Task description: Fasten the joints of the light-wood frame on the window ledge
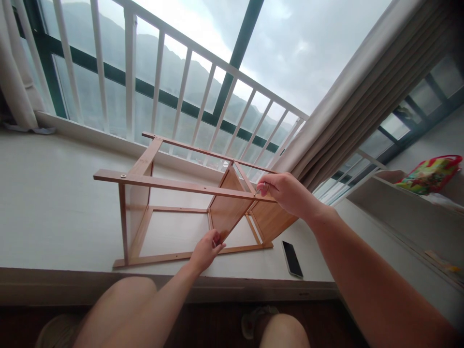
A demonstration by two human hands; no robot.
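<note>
A light wooden furniture frame [163, 183] lies on its side on a white window ledge [47, 203]. My left hand [206, 249] grips the lower edge of a wooden panel [226, 205] inside the frame. My right hand [286, 193] is closed in a pinch on a small thin metal piece, pressed against the top rail near the frame's right end. A round metal fitting [123, 176] sits in the rail near its left end.
A black phone [292, 259] lies on the ledge right of the frame. White window bars [203, 96] stand behind. A beige curtain [348, 101] hangs at right. A colourful bag [429, 175] rests on a shelf far right. My knees are below the ledge.
</note>
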